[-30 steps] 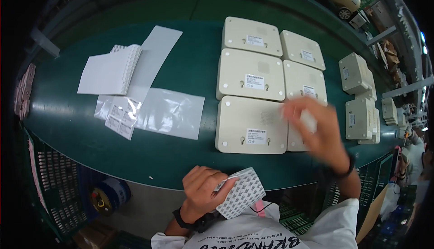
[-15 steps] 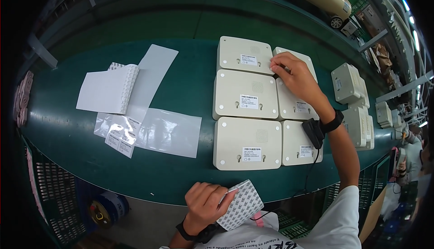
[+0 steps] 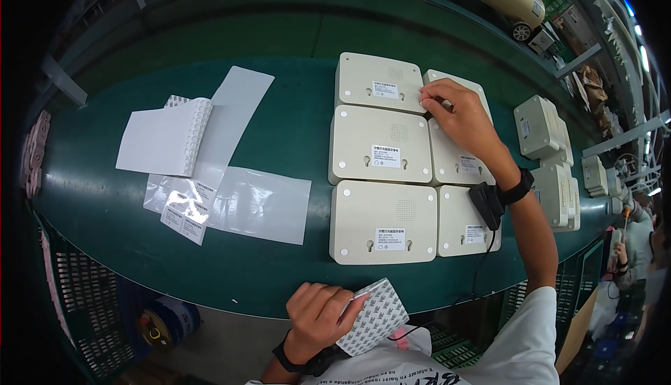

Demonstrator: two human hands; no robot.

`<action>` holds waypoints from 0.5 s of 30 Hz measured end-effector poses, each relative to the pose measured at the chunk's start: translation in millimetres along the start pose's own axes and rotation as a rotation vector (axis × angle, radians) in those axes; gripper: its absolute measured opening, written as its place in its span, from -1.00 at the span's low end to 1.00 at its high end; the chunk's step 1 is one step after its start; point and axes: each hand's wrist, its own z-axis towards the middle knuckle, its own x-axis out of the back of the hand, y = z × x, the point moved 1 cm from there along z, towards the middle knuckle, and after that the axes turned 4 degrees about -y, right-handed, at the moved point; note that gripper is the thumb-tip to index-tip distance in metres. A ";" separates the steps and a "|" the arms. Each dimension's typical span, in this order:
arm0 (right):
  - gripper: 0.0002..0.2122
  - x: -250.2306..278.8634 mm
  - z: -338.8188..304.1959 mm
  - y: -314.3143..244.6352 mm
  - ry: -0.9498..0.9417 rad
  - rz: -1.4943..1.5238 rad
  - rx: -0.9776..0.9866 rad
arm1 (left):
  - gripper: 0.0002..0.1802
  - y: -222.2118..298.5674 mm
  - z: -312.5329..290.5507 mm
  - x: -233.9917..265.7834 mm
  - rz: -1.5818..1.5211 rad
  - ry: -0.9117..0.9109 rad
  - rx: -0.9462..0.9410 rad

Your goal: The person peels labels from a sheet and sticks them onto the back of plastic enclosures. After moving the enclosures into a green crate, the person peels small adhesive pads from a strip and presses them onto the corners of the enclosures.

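Note:
My left hand (image 3: 318,318), low in the middle near the table's front edge, is closed on a folded sheet (image 3: 377,315) with a grey printed pattern on its backing. Over the boxes, my right hand (image 3: 458,116) has its fingers pinched together at the lower right corner of the far cream plastic box (image 3: 377,81). Whatever lies between those fingertips is hidden. Several such boxes stand in two columns; the middle box (image 3: 381,144) and near box (image 3: 383,224) show white round pads at their corners, a label and speaker holes.
At the left lie a white sheet of round pads (image 3: 199,137), backing strips (image 3: 241,105) and a sheet of printed labels (image 3: 183,214). More cream boxes (image 3: 538,130) stand stacked at the right. A black device (image 3: 486,203) with a cable hangs by my right wrist. Another person (image 3: 636,238) is at far right.
Both hands keep nearly the same place and grip. The view has shifted slightly, and the other person at far right has moved.

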 end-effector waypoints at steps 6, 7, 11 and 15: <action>-0.83 0.1 0.7 2.8 -0.006 0.019 0.043 | -0.61 0.1 0.3 0.7 0.011 -0.001 0.000; -0.84 0.8 0.6 2.8 -0.003 0.011 0.062 | -0.61 0.2 0.3 0.6 0.012 -0.002 -0.002; -0.85 2.4 1.0 2.5 0.007 -0.070 0.152 | -0.61 0.3 0.9 0.1 0.012 -0.001 -0.004; -0.86 5.1 0.7 -5.6 0.001 -0.196 0.206 | -0.61 0.4 1.0 0.0 0.006 0.003 0.000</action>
